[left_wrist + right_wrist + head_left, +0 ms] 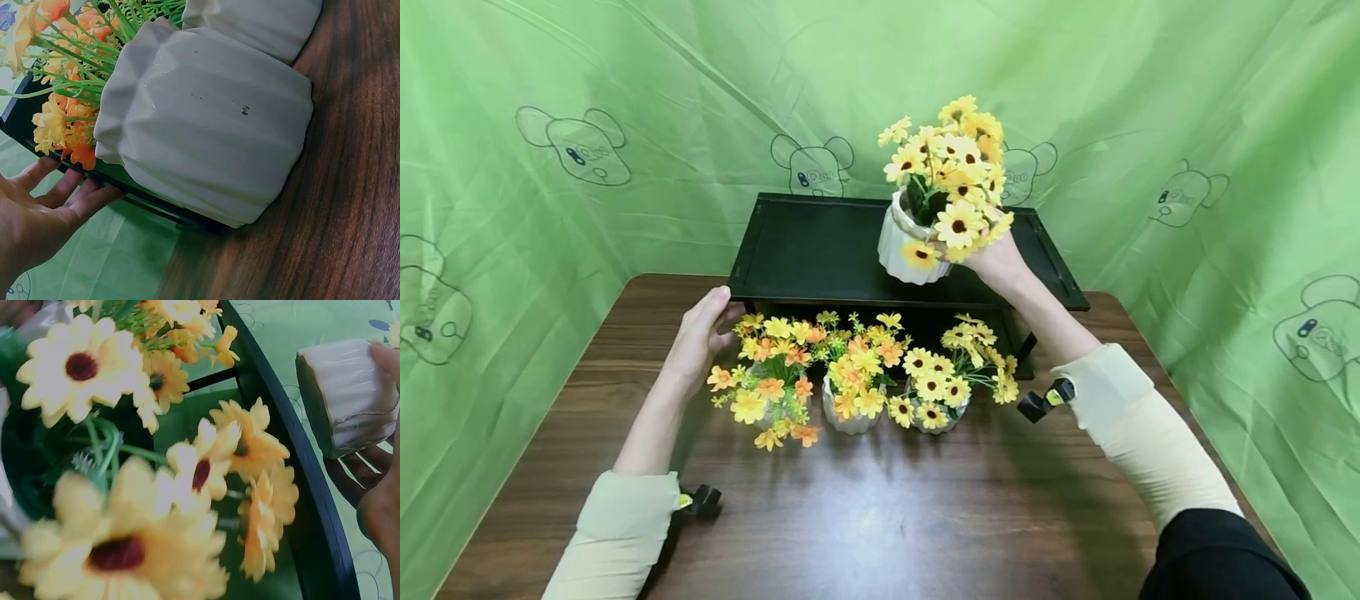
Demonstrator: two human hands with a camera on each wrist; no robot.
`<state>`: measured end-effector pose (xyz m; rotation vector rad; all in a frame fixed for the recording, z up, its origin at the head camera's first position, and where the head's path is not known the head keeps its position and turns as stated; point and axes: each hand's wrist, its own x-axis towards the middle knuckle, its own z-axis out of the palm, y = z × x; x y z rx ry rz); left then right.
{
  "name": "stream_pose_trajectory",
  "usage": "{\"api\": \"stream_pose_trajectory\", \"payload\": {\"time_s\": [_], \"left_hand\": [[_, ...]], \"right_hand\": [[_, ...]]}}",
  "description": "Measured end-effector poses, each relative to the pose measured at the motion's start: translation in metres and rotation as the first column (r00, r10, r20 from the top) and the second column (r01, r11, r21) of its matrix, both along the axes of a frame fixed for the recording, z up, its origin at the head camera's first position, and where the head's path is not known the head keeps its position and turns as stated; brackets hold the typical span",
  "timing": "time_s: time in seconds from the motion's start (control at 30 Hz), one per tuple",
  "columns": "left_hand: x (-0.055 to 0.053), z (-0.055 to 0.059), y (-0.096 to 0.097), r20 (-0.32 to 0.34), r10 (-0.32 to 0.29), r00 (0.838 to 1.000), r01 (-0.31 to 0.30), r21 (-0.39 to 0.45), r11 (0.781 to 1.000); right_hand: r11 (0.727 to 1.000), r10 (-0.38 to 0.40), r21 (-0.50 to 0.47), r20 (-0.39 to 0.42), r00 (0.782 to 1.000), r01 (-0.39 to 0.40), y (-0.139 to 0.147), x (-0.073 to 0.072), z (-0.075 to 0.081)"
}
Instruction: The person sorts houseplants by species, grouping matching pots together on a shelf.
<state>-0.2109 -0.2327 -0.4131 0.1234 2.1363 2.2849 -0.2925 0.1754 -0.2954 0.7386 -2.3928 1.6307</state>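
Note:
A white fluted flowerpot with yellow daisies (913, 242) is in my right hand (996, 254), which grips its right side over the black shelf (820, 246). Its underside shows in the right wrist view, so it appears lifted off the shelf top. My left hand (696, 337) touches the shelf's front left corner; in the left wrist view its fingers (94, 197) lie along the shelf's side. Beside it on the table stands a white pot (206, 125) of orange and yellow flowers.
Another pot of orange and yellow flowers (853, 408) and a pot of daisies (936, 412) stand in the same row before the shelf, on the brown wooden table (865, 517). Green cloth (685, 83) with cartoon outlines surrounds the table.

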Motion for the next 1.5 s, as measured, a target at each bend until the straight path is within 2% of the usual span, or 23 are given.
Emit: {"api": "stream_pose_trajectory", "payload": {"time_s": [0.1,0.3,0.47,0.83,1.1,1.5], "left_hand": [[0.001,0.001,-0.001,0.000,0.004,1.000,-0.004,0.006,1.000],[0.004,0.002,-0.002,-0.001,0.004,1.000,-0.004,0.007,1.000],[0.006,0.003,-0.003,-0.001,0.005,1.000,-0.005,0.019,1.000],[0.006,0.002,-0.004,-0.007,0.002,1.000,-0.002,0.025,1.000],[0.006,0.004,-0.003,-0.011,-0.004,1.000,0.005,0.026,1.000],[0.005,0.004,-0.003,-0.010,-0.003,1.000,0.003,0.021,1.000]], "right_hand": [[0.997,0.064,-0.041,-0.020,0.998,-0.065,-0.012,-0.009,0.000],[0.981,0.168,-0.100,-0.003,0.986,-0.167,-0.036,-0.013,0.002],[0.970,0.217,-0.120,0.019,0.976,-0.213,-0.053,-0.017,0.003],[0.972,0.232,-0.038,0.026,0.972,-0.231,-0.082,-0.024,-0.003],[0.971,0.235,0.047,-0.008,0.972,-0.234,-0.094,-0.024,-0.010],[0.965,0.262,-0.004,0.061,0.963,-0.263,-0.098,-0.026,-0.017]]}}
